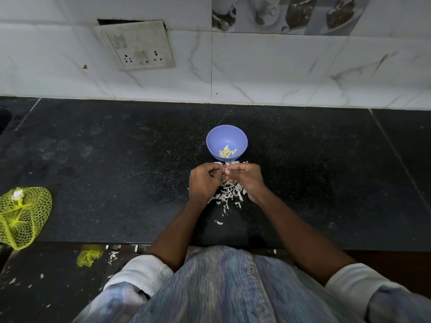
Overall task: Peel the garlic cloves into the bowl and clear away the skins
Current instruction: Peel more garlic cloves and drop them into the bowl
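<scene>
left hand [205, 181]: fingers curled, pinching something small at the fingertips, too hidden to tell what
right hand [245, 177]: fingers curled, fingertips meeting the left hand's, pinching the same small thing
bowl [226, 136]: blue, upright on the black bench [116, 159], just beyond the hands
peeled cloves [227, 152]: a few pale pieces on the bowl's bottom
skins [229, 194]: white flakes strewn on the bench under and between the hands
mesh bag [22, 216]: yellow, at the bench's left edge, well apart
</scene>
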